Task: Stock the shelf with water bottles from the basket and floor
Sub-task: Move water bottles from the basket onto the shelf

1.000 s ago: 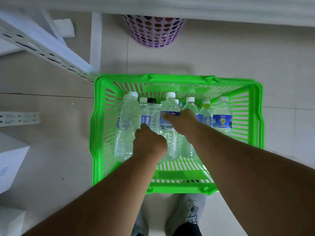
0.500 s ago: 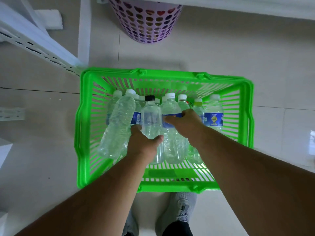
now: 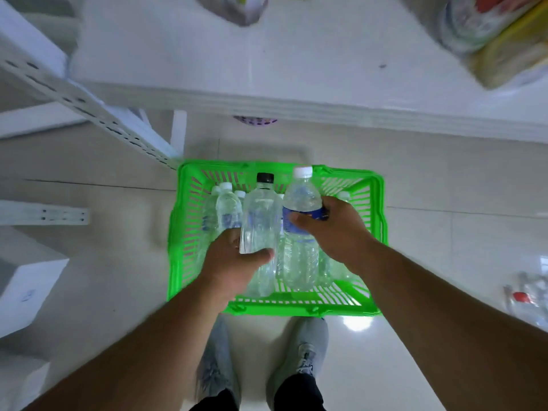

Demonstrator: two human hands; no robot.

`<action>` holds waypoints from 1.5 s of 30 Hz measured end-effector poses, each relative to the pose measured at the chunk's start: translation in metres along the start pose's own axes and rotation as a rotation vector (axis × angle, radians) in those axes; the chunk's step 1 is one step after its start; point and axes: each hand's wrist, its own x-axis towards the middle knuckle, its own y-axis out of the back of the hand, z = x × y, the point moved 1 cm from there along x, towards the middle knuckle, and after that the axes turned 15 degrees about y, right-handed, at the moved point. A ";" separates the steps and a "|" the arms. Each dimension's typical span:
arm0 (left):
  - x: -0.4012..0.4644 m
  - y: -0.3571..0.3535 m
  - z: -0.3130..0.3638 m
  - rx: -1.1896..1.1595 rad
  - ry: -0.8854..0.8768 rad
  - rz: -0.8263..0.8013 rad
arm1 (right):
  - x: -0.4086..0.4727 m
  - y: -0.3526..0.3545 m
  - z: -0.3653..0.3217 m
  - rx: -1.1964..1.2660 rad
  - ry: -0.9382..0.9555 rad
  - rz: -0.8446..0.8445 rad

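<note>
A green plastic basket (image 3: 376, 221) stands on the tiled floor in front of my feet, with several clear water bottles (image 3: 226, 212) inside. My left hand (image 3: 234, 262) grips a clear bottle with a black cap (image 3: 259, 221) around its lower part, lifted above the basket. My right hand (image 3: 335, 229) grips a white-capped bottle with a blue label (image 3: 301, 203) at the label, also raised. The white shelf board (image 3: 296, 69) stretches across the top of the view.
A perforated white shelf upright (image 3: 89, 105) slants at the upper left. Packaged goods (image 3: 498, 40) sit on the shelf at the top right. More bottles (image 3: 527, 295) lie on the floor at the right edge. White boxes (image 3: 26, 280) stand on the left.
Both hands have lifted their bottles up out of the basket. The view has tilted up, so the shelf board now covers the top and hides most of the purple basket.
</note>
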 end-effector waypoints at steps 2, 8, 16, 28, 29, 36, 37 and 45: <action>-0.045 0.030 0.021 -0.038 -0.050 -0.003 | -0.025 0.026 -0.048 0.005 0.073 0.018; -0.218 0.132 0.088 -0.123 -0.207 0.019 | -0.124 0.110 -0.215 0.030 0.249 0.113; -0.433 0.237 0.135 -0.218 -0.460 -0.008 | -0.288 0.187 -0.400 0.060 0.496 0.201; -0.604 0.325 0.120 -0.254 -0.743 0.070 | -0.464 0.214 -0.529 0.089 0.719 0.389; -0.612 0.328 0.119 -0.259 -0.760 0.079 | -0.471 0.214 -0.533 0.096 0.729 0.394; -0.636 0.330 0.128 -0.246 -0.798 0.128 | -0.487 0.225 -0.547 0.115 0.778 0.396; -0.637 0.328 0.131 -0.252 -0.800 0.133 | -0.485 0.228 -0.549 0.126 0.782 0.389; -0.637 0.305 0.174 -0.287 -0.786 0.149 | -0.441 0.272 -0.555 0.111 0.792 0.347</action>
